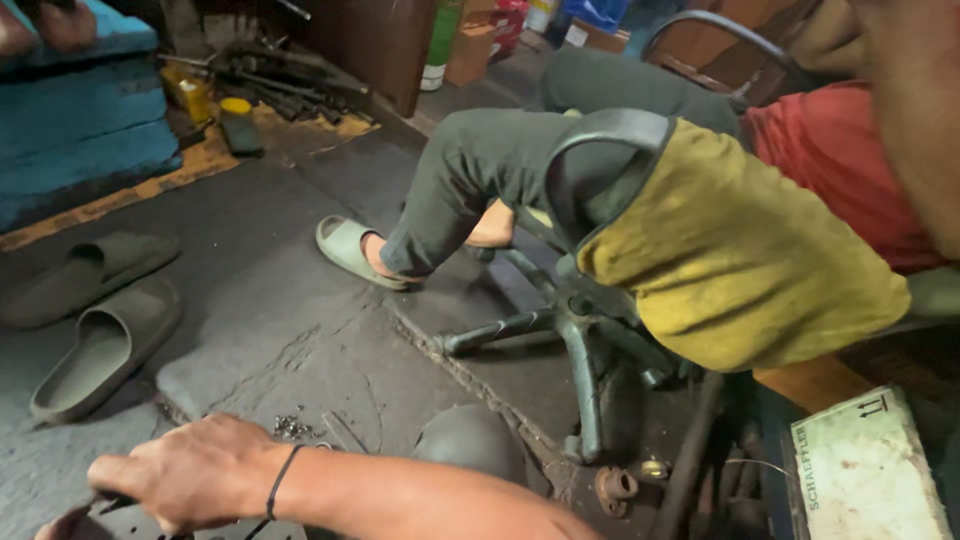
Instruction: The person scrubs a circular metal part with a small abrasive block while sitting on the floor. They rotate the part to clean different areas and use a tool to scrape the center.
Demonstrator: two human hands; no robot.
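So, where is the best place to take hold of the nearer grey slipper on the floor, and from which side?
Probably the strap band of the nearer grey slipper, taken from above. The band arches over the open toe end, so fingers could hook under it, while the sole lies flat on the floor. Its twin lies close beside it.

Hand (190, 485) on a dark tool, perhaps, mostly cropped.
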